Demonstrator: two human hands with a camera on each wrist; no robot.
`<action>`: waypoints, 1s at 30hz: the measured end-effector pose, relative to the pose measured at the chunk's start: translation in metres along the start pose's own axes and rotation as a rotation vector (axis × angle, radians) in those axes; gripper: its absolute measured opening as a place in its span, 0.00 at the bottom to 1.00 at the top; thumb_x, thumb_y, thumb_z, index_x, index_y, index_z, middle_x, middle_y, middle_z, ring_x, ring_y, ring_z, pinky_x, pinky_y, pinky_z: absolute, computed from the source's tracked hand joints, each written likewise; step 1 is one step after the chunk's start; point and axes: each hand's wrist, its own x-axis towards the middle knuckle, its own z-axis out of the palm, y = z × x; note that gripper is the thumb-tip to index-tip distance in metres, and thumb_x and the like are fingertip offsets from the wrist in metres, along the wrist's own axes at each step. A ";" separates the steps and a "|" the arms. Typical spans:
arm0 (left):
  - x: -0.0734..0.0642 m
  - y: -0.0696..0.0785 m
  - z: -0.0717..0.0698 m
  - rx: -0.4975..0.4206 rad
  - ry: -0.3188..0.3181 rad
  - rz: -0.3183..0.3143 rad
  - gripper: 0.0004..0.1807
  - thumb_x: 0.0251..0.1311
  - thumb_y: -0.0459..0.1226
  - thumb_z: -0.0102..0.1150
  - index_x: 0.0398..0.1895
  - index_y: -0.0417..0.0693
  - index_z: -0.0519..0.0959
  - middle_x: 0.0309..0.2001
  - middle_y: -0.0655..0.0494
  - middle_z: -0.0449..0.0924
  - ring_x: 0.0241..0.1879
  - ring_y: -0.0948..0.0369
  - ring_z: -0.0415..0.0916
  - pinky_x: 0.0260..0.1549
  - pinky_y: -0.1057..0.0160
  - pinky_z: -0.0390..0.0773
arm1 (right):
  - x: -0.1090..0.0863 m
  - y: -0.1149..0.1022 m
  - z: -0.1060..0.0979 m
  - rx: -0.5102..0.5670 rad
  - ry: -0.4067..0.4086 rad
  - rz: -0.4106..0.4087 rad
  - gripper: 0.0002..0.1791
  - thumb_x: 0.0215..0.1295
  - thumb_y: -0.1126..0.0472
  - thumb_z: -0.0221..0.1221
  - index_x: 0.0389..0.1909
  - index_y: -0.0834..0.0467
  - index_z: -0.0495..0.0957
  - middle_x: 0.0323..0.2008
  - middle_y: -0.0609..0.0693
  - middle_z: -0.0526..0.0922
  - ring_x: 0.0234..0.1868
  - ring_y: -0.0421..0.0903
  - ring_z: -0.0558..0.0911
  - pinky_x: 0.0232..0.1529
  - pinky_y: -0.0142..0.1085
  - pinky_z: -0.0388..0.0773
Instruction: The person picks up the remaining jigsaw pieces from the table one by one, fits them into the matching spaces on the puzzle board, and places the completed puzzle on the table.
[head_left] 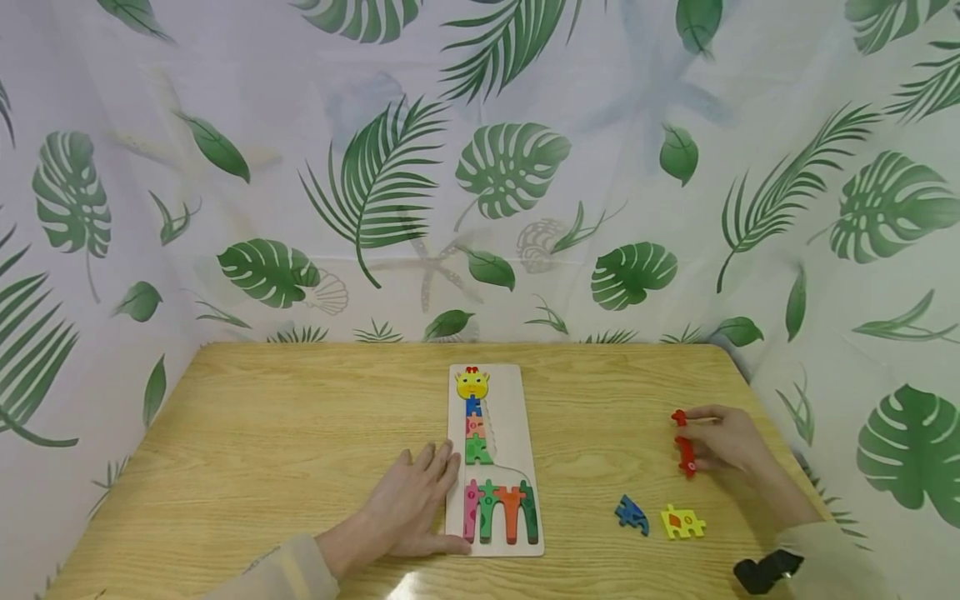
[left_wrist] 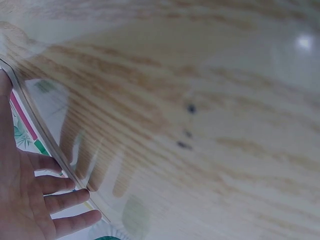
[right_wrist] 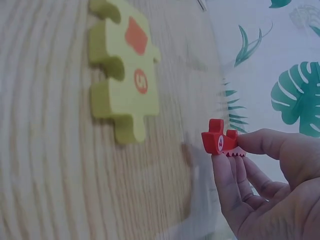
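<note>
Head view: a red puzzle piece [head_left: 686,452] is pinched by the right hand [head_left: 727,443] near the right edge of the desk [head_left: 300,408], and a blue piece [head_left: 632,515] and a yellow piece [head_left: 683,522] are seen toward the near right corner. The giraffe board [head_left: 512,425], placed midway along the desk, is touched by the left hand [head_left: 411,500]. Left wrist: that grip is spread wide, fingers straight against the board's edge. Right wrist: the red puzzle piece is held between thumb and fingers, grip narrow, well apart from the yellow piece.

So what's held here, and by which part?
The right hand pinches the red puzzle piece by its edges, between thumb and fingers; the left hand holds nothing.
</note>
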 end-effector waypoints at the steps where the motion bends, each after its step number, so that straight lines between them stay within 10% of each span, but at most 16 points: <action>1: 0.000 0.000 0.000 0.002 0.002 0.000 0.68 0.54 0.88 0.29 0.83 0.47 0.61 0.82 0.45 0.63 0.75 0.49 0.71 0.65 0.47 0.79 | 0.000 -0.002 0.002 0.000 0.000 0.000 0.35 0.73 0.57 0.64 0.71 0.74 0.65 0.33 0.40 0.89 0.30 0.39 0.88 0.32 0.38 0.90; 30: 0.000 0.000 0.001 0.015 0.022 -0.002 0.68 0.53 0.88 0.28 0.82 0.47 0.62 0.81 0.45 0.65 0.74 0.49 0.72 0.65 0.47 0.80 | 0.002 -0.038 0.058 0.116 -0.052 -0.032 0.32 0.73 0.57 0.64 0.72 0.67 0.68 0.39 0.43 0.88 0.33 0.41 0.85 0.32 0.36 0.89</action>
